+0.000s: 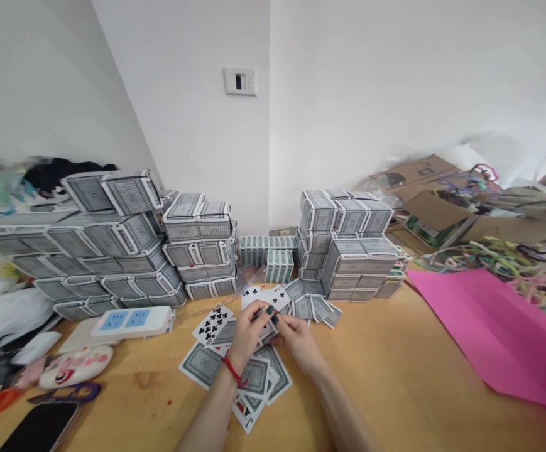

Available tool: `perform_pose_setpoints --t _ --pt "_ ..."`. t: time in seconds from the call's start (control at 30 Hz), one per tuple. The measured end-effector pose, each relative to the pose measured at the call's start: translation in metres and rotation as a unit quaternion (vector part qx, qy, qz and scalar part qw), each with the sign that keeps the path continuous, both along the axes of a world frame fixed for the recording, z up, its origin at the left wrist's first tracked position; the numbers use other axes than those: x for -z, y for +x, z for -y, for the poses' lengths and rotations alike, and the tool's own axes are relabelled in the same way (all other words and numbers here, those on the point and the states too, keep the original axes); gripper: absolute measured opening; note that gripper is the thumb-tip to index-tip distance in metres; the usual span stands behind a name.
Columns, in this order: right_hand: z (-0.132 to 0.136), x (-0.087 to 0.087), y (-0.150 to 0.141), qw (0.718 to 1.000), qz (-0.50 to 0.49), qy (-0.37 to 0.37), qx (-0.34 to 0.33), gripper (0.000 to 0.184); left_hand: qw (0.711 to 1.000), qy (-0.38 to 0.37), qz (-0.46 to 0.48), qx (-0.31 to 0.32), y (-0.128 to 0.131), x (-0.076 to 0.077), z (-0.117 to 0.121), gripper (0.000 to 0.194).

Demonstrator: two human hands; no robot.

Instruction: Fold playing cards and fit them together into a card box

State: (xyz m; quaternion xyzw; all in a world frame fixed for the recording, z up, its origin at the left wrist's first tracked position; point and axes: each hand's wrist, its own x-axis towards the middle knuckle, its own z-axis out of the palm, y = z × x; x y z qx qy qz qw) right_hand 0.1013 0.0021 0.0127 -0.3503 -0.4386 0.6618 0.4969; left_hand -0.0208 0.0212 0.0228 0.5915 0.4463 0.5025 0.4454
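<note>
Both hands meet over a loose spread of playing cards. My left hand (pixel 250 333), with a red cord at the wrist, pinches a playing card (pixel 266 333) between closed fingers. My right hand (pixel 296 339) closes on the same card from the other side; the fingers partly cover it. Beneath and in front lie patterned card backs (pixel 201 364) and a jack (pixel 248 413). A ten of clubs (pixel 212 324) lies face up left of my left hand. Just beyond my right hand, small folded card pieces (pixel 314 306) rest against the right stack.
Blocks of folded cards form a wide left stack (pixel 112 242), a narrower stack (pixel 201 251) and a right stack (pixel 360 263). Greenish card packs (pixel 279 265) stand between them. A power strip (pixel 134 321), phone (pixel 41 427), box cutter (pixel 68 393) and pink sheet (pixel 494 333) lie around.
</note>
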Motion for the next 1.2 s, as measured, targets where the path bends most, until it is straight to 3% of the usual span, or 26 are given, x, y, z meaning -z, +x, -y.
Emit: perform_pose_setpoints --t 0.33,0.63,0.97,1.2 --pt "-0.003 0.002 0.000 0.983 0.137 0.100 0.071 0.033 0.998 0.015 -0.060 -0.022 0.001 0.000 -0.002 0.018" --pt "-0.001 0.002 -0.006 0.981 0.126 0.079 0.127 0.029 0.996 0.017 -0.070 -0.042 0.007 0.004 0.000 0.018" --pt "-0.003 0.003 -0.002 0.982 0.131 0.094 0.097 0.027 0.990 0.036 -0.112 -0.073 0.007 0.009 -0.001 0.018" --pt "-0.003 0.003 -0.001 0.985 0.114 0.110 0.067 0.026 0.994 -0.017 -0.073 -0.081 0.008 0.008 -0.003 0.021"
